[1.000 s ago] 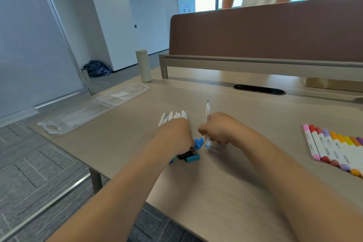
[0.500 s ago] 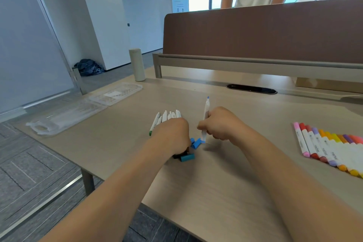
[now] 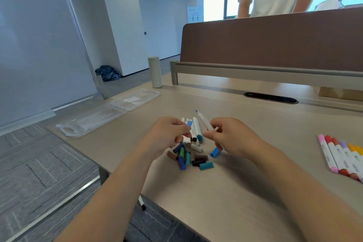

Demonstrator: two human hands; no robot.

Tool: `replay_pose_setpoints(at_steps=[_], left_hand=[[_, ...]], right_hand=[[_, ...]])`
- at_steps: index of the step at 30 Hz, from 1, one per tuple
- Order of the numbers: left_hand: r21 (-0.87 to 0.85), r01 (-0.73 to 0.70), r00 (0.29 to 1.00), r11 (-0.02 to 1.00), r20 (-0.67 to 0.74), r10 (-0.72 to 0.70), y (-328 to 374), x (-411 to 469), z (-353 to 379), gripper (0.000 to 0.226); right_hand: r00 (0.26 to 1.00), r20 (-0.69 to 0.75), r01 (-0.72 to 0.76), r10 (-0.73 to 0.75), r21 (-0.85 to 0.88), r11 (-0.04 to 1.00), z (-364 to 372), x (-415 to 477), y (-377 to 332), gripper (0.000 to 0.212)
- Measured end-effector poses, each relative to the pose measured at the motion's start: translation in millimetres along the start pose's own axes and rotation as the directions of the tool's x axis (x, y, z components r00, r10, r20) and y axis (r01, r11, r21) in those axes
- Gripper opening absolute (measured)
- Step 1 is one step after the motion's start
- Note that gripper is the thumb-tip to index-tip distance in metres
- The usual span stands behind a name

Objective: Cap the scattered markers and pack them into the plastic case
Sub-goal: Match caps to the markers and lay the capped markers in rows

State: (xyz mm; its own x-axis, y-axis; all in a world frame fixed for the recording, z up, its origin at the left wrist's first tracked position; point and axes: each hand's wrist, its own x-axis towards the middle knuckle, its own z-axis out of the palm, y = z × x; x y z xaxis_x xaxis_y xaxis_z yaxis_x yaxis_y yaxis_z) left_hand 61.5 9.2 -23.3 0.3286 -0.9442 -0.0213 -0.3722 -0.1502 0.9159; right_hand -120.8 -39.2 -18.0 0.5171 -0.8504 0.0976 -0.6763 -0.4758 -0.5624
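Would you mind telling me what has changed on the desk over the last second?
The left hand has lifted, uncovering the loose caps, and now appears to pinch a blue cap. The right hand has raised its uncapped marker off the desk and tilted its tip left, towards that cap. The row of capped markers and the plastic case lie as before.

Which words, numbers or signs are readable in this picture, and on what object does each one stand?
"bvossaw/lom", with a small cross under it: on the white T-shirt of the person behind the partition; gothic letters, so the spelling is uncertain.
Poster on the far wall: too small to read.
Print on the capped markers at the right: blurred.
Paper slip in the plastic case: unreadable.
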Motion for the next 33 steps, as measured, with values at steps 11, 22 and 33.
replay_pose_setpoints(at_steps=[11, 22, 33], left_hand=[[-0.325, -0.013, 0.999, 0.946, -0.033, 0.002, -11.3, 3.9, -6.1, 0.013], [-0.185, -0.078, 0.995, 0.980, -0.070, 0.066, -4.5, 7.6, -8.2, 0.013], [-0.088, -0.089, 0.994, 0.992, -0.063, 0.084, -5.0, 4.6, -5.6, 0.012]], right_hand=[[0.999, 0.033, 0.010, -0.006, -0.108, 0.994, 4.7, 3.1, 7.5, 0.021], [0.999, 0.042, -0.019, 0.024, -0.129, 0.991, 5.3, 3.2, 7.5, 0.022], [0.999, 0.044, -0.013, 0.019, -0.130, 0.991, 7.8, 3.8, 6.1, 0.023]])
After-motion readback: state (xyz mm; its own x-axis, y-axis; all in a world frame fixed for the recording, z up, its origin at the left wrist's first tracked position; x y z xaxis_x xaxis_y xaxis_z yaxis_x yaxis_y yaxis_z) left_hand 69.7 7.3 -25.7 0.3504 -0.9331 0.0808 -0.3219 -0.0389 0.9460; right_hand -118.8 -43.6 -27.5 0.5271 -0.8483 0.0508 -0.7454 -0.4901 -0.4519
